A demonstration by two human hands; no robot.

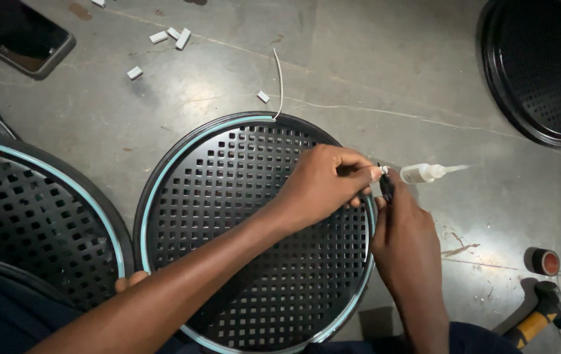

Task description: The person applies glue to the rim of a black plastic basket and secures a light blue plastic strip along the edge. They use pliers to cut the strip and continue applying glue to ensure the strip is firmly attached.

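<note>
A round black perforated grille is laid flat on the grey concrete floor, near the middle of the scene, with a light blue strip seated along its rim. At the grille's right edge, the strip's end is pinched between the closed fingertips of the left hand. A small black tool is gripped in the curled fingers of the right hand, just beside the left fingertips. A small white glue bottle is seen lying just right of the hands. A second grille lies at the left, a third at the far right. A tape roll and a hammer rest at the near right.
</note>
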